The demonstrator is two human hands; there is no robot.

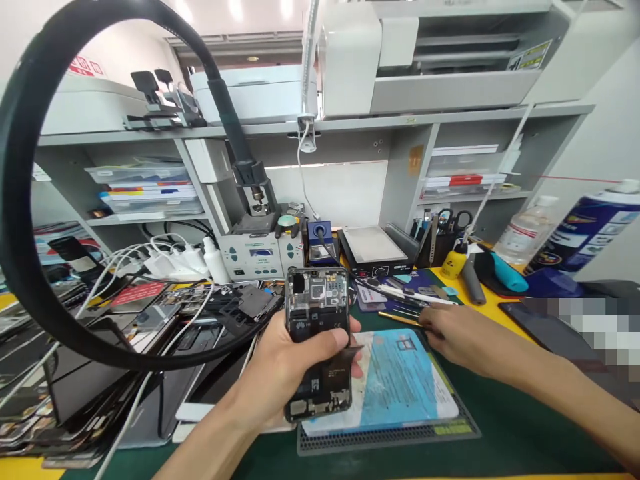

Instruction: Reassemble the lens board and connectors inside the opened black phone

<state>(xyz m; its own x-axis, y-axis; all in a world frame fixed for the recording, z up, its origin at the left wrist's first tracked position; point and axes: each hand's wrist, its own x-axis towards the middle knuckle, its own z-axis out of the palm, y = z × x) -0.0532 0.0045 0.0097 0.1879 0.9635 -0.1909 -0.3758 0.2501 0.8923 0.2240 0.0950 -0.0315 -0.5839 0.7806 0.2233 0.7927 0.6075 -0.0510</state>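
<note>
My left hand (295,353) is wrapped round an opened smartphone (320,393), held upright with its back cover off, so the circuit board, black battery and lower parts show. The thumb lies across the battery, and a dark flap sticks out past the phone's right edge there. My right hand (445,330) reaches to the tools behind the work pad. Its fingers are curled together at the right end of a slim gold-coloured tool (397,318); the fingertips are partly hidden. Below the phone and to its right lies a blue and white pad (400,380).
Disassembled phones and screens (80,373) pile up at the left. A thick black hose (13,220) loops in front of them. Behind stand a hot air station (257,257), a soldering iron stand (320,240) and a flat heating plate (375,243). A spray can (585,227) and bottle (530,230) stand right.
</note>
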